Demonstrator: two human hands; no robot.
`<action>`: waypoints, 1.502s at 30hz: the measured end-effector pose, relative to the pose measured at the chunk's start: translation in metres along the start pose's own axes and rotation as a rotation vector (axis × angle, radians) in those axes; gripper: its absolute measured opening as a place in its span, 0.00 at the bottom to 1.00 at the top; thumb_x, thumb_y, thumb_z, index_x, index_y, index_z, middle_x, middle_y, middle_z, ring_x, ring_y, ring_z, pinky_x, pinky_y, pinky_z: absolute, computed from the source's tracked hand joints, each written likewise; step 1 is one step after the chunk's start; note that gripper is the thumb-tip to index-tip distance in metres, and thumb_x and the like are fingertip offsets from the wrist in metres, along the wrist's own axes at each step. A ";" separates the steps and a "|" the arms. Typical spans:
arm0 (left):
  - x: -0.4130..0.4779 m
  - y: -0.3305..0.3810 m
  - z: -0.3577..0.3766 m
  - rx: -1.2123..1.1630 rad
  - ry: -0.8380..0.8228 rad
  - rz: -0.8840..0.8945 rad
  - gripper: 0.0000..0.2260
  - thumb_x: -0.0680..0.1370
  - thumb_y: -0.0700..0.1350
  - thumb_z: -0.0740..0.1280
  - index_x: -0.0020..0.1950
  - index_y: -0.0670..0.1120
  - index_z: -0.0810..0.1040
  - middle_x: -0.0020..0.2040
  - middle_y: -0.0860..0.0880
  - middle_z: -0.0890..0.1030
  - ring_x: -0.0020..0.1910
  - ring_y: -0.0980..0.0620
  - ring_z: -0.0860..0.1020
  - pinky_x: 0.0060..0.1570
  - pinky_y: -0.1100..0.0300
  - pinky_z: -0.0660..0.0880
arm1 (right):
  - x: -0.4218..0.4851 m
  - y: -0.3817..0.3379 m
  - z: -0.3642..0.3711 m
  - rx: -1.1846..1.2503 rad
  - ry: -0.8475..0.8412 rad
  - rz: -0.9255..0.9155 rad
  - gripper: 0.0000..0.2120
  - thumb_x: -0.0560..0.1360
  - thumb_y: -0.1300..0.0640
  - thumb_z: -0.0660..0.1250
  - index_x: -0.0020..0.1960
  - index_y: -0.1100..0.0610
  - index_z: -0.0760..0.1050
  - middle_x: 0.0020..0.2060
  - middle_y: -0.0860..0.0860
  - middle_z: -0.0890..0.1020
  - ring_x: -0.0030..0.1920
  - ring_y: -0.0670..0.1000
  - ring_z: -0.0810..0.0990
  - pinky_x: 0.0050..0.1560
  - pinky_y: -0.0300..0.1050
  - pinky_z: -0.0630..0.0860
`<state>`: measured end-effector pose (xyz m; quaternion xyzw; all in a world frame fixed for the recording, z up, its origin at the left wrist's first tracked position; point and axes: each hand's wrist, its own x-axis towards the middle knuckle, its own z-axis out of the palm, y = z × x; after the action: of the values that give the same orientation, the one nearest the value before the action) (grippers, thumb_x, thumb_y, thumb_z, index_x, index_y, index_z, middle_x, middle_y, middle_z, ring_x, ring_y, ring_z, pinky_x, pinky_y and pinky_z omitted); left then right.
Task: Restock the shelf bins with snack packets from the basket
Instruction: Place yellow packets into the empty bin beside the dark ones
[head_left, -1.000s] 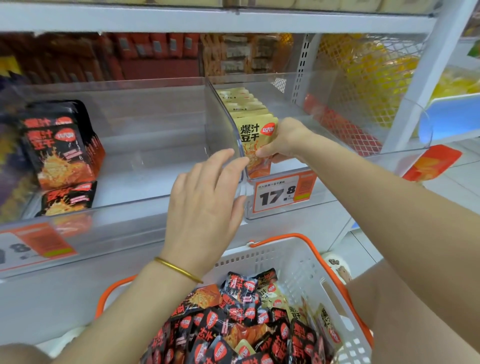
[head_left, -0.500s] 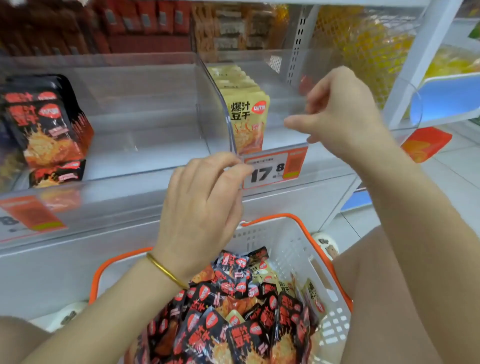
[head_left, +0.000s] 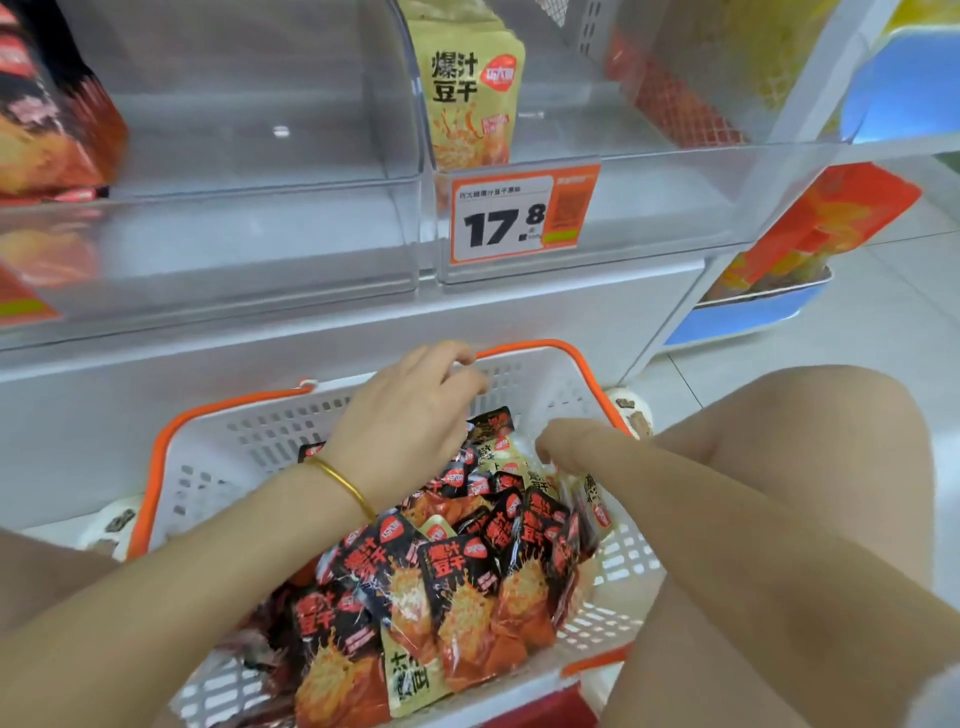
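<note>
— Item one?
— Left hand (head_left: 410, 415): back upward, knuckles raised, fingers (head_left: 462, 364) loosely bent, pointing forward and down; nothing seen in them. Left wrist (head_left: 337, 478) straight. Left forearm (head_left: 197, 561) bare, entering from the lower left, slanting up toward centre.
— Item two?
— Right hand (head_left: 563, 444): seen from the wrist side, tipped forward and down, just right of the left hand. Its fingers are mostly hidden behind the hand itself; whether they grip anything cannot be told. Right forearm (head_left: 727, 525) bare, entering from the lower right, crossing toward centre.
— Relation?
— Both arms stretched forward, converging; hands near each other, not touching.
</note>
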<state>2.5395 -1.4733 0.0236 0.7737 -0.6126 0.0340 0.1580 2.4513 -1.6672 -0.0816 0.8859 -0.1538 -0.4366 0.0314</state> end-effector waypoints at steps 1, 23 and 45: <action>-0.001 -0.001 0.000 -0.003 -0.004 -0.007 0.11 0.70 0.35 0.70 0.51 0.41 0.80 0.54 0.41 0.78 0.48 0.41 0.79 0.38 0.51 0.77 | 0.009 -0.001 0.013 -0.047 -0.031 0.009 0.18 0.78 0.68 0.58 0.66 0.61 0.71 0.65 0.56 0.74 0.63 0.57 0.74 0.60 0.49 0.72; 0.011 -0.006 -0.008 -0.482 -0.317 -0.339 0.04 0.75 0.47 0.69 0.44 0.52 0.75 0.41 0.53 0.77 0.41 0.53 0.75 0.43 0.57 0.71 | -0.120 0.009 -0.101 0.602 0.444 -0.406 0.11 0.72 0.56 0.72 0.48 0.63 0.77 0.38 0.56 0.79 0.37 0.50 0.75 0.37 0.38 0.69; 0.079 -0.021 -0.104 -0.032 0.410 -0.302 0.32 0.71 0.55 0.71 0.69 0.43 0.66 0.67 0.43 0.68 0.66 0.43 0.66 0.64 0.52 0.62 | -0.151 0.069 -0.232 1.380 0.889 -0.235 0.08 0.69 0.67 0.73 0.42 0.57 0.78 0.30 0.48 0.83 0.33 0.48 0.83 0.39 0.47 0.81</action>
<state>2.5935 -1.5136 0.1371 0.8307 -0.4459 0.1565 0.2942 2.5296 -1.7053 0.1896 0.8062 -0.2669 0.1466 -0.5072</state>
